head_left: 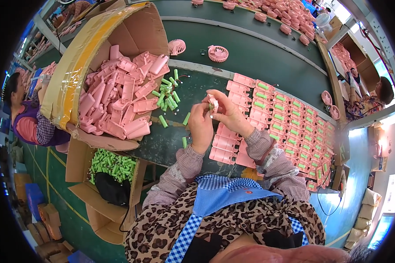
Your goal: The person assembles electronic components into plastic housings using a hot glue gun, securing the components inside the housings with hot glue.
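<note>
In front of my chest, both hands meet at a small pink plastic part (213,104) with a whitish bit at its lower end; the fingers hide much of it. My left hand (200,127) pinches it from the left. From the right, the thumb and fingers of my right hand (231,115) close round it. Loose green battery cells (167,95) with short wires lie left of my hands, a few strays nearer my left wrist. Beside my right forearm, rows of pink handle shells (267,109) cover the bench, many holding a green cell.
A cardboard box (77,70) heaped with pink shells (118,94) stands at left. Below it, another open carton (136,184) holds green cells and a black bag. Pink fan heads (218,53) sit on the green belt (250,50) beyond. Co-workers (24,109) sit at both sides.
</note>
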A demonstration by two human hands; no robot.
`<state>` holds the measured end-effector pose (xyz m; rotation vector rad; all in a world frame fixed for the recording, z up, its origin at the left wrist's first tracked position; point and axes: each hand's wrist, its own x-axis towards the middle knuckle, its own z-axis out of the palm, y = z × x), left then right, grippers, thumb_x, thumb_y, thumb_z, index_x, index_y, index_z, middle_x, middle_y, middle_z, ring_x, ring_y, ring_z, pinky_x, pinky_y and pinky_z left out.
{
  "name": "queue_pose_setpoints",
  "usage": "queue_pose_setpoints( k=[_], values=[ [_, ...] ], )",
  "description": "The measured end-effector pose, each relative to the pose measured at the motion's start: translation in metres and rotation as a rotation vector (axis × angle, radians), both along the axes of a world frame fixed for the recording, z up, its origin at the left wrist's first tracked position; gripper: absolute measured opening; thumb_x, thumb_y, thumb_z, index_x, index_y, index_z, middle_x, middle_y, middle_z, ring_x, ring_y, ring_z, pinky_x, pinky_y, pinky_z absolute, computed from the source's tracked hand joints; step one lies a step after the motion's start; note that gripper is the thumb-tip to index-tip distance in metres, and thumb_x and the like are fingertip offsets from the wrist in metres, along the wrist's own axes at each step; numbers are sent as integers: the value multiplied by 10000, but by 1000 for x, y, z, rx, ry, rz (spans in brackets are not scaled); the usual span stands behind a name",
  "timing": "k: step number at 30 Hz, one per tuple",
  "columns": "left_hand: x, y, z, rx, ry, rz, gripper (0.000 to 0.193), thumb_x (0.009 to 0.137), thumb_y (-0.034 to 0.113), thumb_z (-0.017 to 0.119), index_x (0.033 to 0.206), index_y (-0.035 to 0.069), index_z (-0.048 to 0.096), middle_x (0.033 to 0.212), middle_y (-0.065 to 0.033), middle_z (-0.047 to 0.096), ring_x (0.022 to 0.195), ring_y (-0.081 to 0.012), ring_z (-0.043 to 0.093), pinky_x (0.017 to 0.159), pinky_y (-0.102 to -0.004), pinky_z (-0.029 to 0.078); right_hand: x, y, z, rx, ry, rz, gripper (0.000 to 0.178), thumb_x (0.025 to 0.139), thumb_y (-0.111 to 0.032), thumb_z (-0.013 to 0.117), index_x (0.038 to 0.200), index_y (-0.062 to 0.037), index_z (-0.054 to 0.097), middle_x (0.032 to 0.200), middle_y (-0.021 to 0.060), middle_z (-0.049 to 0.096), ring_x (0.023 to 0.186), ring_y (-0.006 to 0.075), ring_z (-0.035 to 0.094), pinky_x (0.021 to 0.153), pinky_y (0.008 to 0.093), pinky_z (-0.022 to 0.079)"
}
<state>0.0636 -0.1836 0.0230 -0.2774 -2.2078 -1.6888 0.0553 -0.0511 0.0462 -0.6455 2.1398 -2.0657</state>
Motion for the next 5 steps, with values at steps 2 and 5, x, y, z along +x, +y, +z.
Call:
queue_pose_setpoints(
  k=[2,5],
  values=[
    [-2,0,-7,29,-13,1,192,784,-55,587,973,-24,604,964,-121,598,827,-262,615,720,-311,493,-2,-2,0,9,4,2,697,809,116,592,1413,-104,322,1263,62,478,1155,138,492,989,306,437],
    [-6,-3,-16,180,-120,-47,159,815,5,623,974,4,620,935,-109,590,828,-244,604,717,-329,488,-4,-7,0,25,-6,-13,693,812,108,596,1413,-103,322,1257,77,491,1148,142,503,983,304,442]
  ],
)
